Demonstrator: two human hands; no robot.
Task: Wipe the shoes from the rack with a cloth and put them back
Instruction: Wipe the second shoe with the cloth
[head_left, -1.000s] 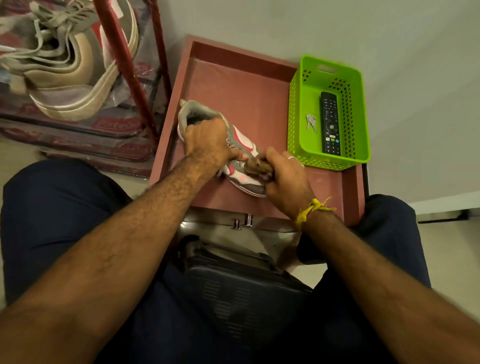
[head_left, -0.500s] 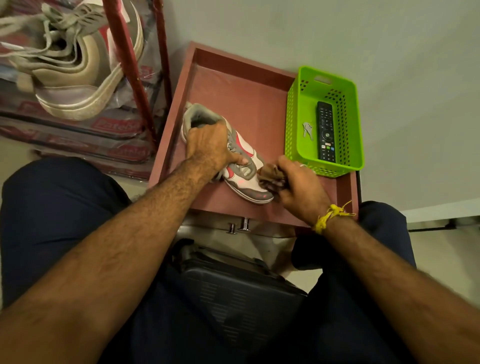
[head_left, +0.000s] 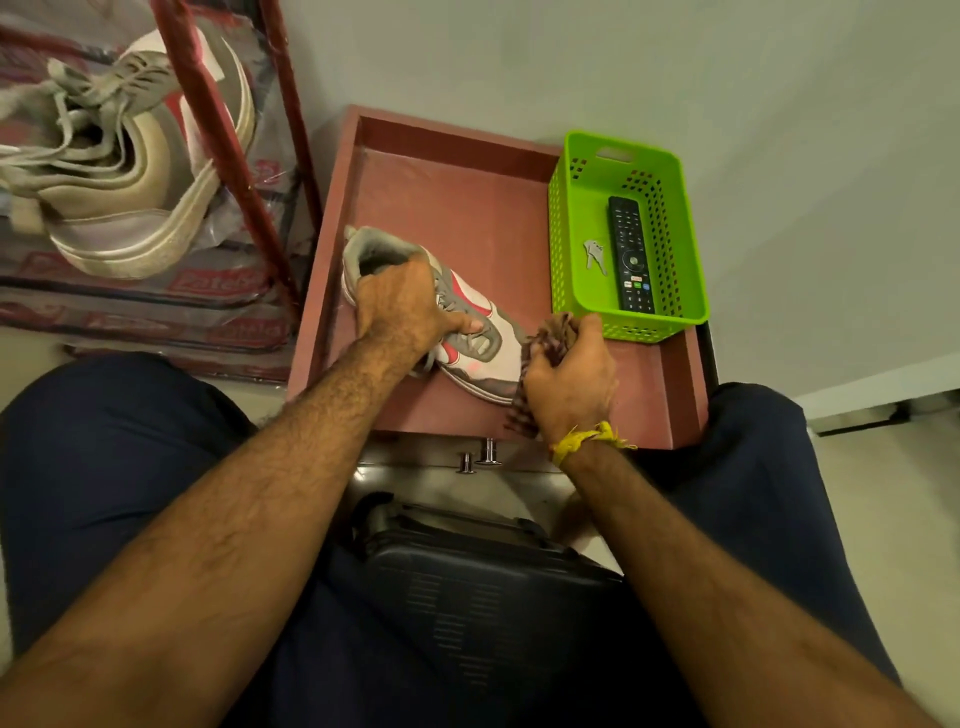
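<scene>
A white, grey and red sneaker (head_left: 485, 345) lies on the reddish-brown tray (head_left: 467, 197), toe pointing toward me and to the right. My left hand (head_left: 402, 306) grips it over the laces and collar. My right hand (head_left: 569, 379) holds a bunched brown checked cloth (head_left: 553, 338) against the sneaker's toe, with a tail of cloth hanging below the hand. A beige and white sneaker (head_left: 130, 171) sits on the red-framed shoe rack (head_left: 218, 135) at upper left.
A green plastic basket (head_left: 571, 234) stands on the tray's right side with a black remote (head_left: 631, 254) and keys (head_left: 595, 255) inside. A dark suitcase (head_left: 483, 587) sits between my knees. A pale wall runs behind the tray.
My right hand with the cloth slid from the top of the sneaker's front to its toe tip at the right. My left hand kept its grip on the sneaker.
</scene>
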